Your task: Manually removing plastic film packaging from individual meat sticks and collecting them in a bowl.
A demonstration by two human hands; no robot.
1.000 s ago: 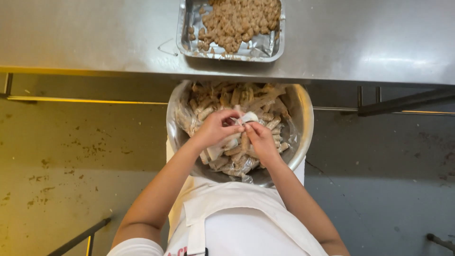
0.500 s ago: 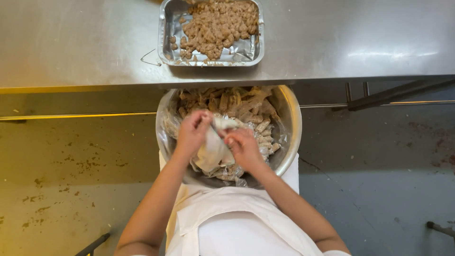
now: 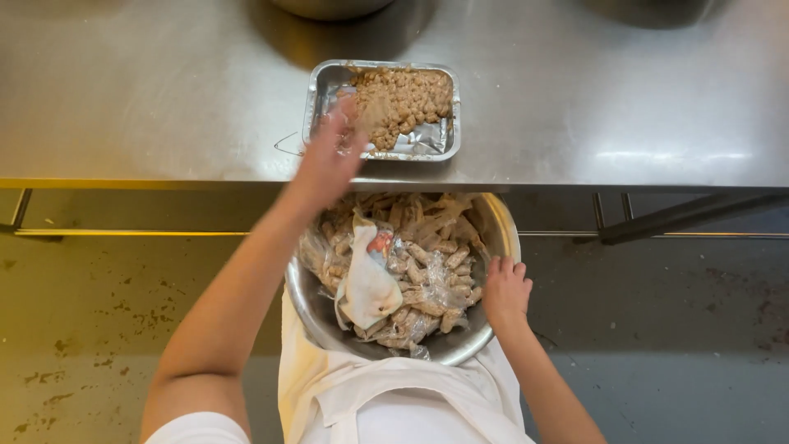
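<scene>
Left hand (image 3: pixel 333 156): raised over the near edge of the steel table (image 3: pixel 164 107), at the near left corner of the foil tray (image 3: pixel 322 82). Motion-blurred; whether the fingers are open or gripping something cannot be told.

Right hand (image 3: pixel 505 292): resting on the right rim of the metal bowl (image 3: pixel 306 304), fingers curled over the edge, holding the rim.

Foil tray: rectangular, on the table near its front edge, partly filled with brown crumbly pieces (image 3: pixel 403 94) heaped toward the right and far side; bare foil shows along the left and near sides.

Metal bowl: round, held below the table's near edge, against the person's white apron (image 3: pixel 370 395). It holds pale elongated pieces (image 3: pixel 427 263) tangled with clear plastic wrap, and a white crumpled wrapper (image 3: pixel 366 284) with a small red mark lying left of centre.

Floor (image 3: pixel 99 312): speckled, stained, either side of the bowl.
</scene>
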